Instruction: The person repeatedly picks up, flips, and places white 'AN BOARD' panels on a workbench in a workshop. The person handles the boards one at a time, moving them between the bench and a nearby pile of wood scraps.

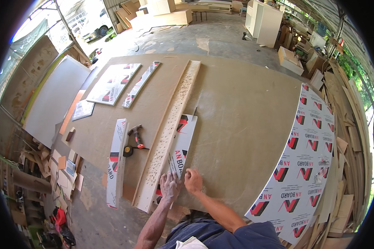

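White panel: A narrow rigid-looking white panel with red and black print (185,143) lies flat on a broad brown worktable (241,124), directly ahead of the person, its far end toward 12 o'clock.
Speckled board: Just beside it at 9 o'clock runs a long pale board, dotted with dark specks or holes and edged in brown (170,124); whether it overlaps the panel cannot be told.
Left hand: At the panel's 6 o'clock end, the left hand (169,187) lies palm down where panel and board meet, fingers forward; any pinch beneath is hidden.
Right hand: Fingers curled, the right hand (193,181) sits at the panel's edge toward 5 o'clock; whether it grips anything cannot be told.
Panel's handling: Likely light and stiff, its smooth printed face perhaps slippery, its corners probably easy to dent.
Panel's hold: Best taken by both long edges near mid-length, fingers under, rather than by one corner.
Board's handling: Longer, so probably heavier and prone to swing; two well-spaced holds look wise.
Tools at 9 o'clock: Beyond the board lie a black-and-red hammer (136,136) and a round black-and-yellow tape measure (129,151).
Sheet at 3 o'clock: Well apart rests a large white printed sheet (305,159).
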A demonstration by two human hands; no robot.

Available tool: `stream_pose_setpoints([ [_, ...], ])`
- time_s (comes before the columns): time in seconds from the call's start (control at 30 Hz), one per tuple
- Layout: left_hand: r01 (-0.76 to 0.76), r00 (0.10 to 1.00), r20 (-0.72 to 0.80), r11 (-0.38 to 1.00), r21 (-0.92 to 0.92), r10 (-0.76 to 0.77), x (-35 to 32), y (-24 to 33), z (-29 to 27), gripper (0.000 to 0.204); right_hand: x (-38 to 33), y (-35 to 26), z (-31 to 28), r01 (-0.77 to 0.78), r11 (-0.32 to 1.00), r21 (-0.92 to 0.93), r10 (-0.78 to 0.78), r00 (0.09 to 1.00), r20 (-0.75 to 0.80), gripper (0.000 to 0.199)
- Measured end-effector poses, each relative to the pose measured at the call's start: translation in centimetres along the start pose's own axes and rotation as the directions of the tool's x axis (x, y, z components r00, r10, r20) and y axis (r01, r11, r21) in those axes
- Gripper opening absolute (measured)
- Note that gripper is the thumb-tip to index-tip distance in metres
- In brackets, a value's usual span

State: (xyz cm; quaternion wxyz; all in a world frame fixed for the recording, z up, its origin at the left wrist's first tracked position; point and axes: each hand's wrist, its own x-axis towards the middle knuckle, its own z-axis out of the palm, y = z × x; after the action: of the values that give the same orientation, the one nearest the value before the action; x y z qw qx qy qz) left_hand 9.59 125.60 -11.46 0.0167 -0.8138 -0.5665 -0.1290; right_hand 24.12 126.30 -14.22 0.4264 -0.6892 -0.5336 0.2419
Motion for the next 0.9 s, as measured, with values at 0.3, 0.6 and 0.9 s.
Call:
stream_pose_setpoints([
  [0.3, 0.026, 0.999, -0.039, 0.986, -0.164, -0.033, 5.7, 0.5, 0.9, 0.078, -8.9, -4.2, -4.0, 0.411, 0.897, -0.161, -0.31, 0.847, 0.433, 0.071],
  [0.6, 0.082, 0.994, 0.093, 0.974, -0.213, -0.063, 9.4, 0.5, 1.5, 0.074, -6.4, -2.0, -0.8, 0.496, 0.786, -0.368, -0.369, 0.855, 0.364, 0.075],
  [0.9, -0.387, 0.707, 0.608, 0.917, -0.094, 0.361, 9.7, -5.9, -6.5, 0.103, -3.4, -2.0, -1.6, 0.524, 0.747, -0.408, -0.365, 0.837, 0.407, 0.074],
])
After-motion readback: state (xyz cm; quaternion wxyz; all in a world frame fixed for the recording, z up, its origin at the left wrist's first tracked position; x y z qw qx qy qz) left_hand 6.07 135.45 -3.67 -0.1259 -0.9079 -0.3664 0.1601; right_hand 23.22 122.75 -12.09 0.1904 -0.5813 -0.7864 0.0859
